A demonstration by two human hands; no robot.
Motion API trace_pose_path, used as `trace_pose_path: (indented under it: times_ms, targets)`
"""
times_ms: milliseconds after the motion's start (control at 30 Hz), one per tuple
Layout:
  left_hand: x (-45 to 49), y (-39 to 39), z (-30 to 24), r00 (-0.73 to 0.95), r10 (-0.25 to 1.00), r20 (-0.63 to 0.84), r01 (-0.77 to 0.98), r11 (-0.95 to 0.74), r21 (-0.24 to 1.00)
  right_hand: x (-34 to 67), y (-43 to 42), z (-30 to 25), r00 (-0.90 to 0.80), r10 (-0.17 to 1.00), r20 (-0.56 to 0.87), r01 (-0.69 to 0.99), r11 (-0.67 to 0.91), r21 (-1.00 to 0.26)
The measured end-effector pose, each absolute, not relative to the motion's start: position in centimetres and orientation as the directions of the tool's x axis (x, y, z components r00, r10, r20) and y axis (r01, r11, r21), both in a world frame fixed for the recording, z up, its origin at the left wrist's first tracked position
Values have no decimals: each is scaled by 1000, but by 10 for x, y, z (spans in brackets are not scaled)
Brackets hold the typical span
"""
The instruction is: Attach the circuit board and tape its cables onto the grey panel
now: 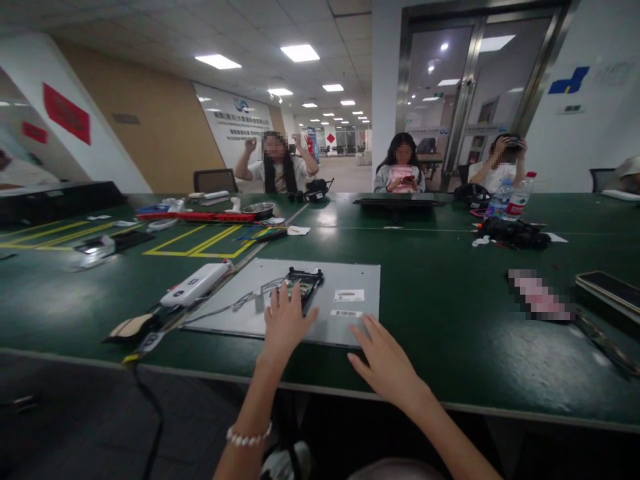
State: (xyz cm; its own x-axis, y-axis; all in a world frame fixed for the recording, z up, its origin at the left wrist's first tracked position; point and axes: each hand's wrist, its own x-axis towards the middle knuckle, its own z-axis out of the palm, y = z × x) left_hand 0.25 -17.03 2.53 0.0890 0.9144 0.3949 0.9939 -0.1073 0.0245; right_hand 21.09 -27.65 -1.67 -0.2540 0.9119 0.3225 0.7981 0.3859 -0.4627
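A flat grey panel (330,327) with two white labels lies on the green table in front of me. On it sits a black-framed circuit board (311,288), with grey cables (240,303) running off to the left. My left hand (287,320), fingers spread, is over the near side of the board and partly hides it; whether it touches cannot be made out. Over the panel's near right corner is my right hand (385,360), its fingers apart with nothing in them. The lower label (346,313) lies just beyond its fingertips.
Left of the panel lies a white power strip (197,285), near a tan-topped object (133,328). A phone (540,295) and a dark case (610,293) lie to the right. Bottles (517,197) and a black monitor-like object (397,202) are farther back. Several people sit across the table.
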Motion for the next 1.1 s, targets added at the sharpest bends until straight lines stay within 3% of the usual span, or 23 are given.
trace_pose_path:
  times_ms: [100, 200, 633, 833, 933, 1100]
  targets:
    - [-11, -146, 15, 107, 968, 229, 994, -102, -34, 210, -277, -17, -257, 909, 327, 810, 387, -441]
    - [-17, -127, 6, 138, 977, 164, 989, -129, -66, 210, -277, -18, -252, 910, 330, 804, 387, -451]
    - [-11, -64, 9, -37, 973, 228, 998, 49, -50, 209, -280, -12, -245, 912, 330, 797, 383, -467]
    - [-23, -71, 25, -5, 970, 242, 1000, 6, -2, 209, -278, -13, -244, 911, 331, 784, 386, -485]
    - [-52, -82, 37, 41, 955, 295, 996, -15, -89, 209, -278, -13, -242, 914, 326, 782, 383, -491]
    - [-107, -99, 45, 5, 983, 182, 974, 37, -225, 210, -279, -12, -237, 919, 313, 789, 371, -490]
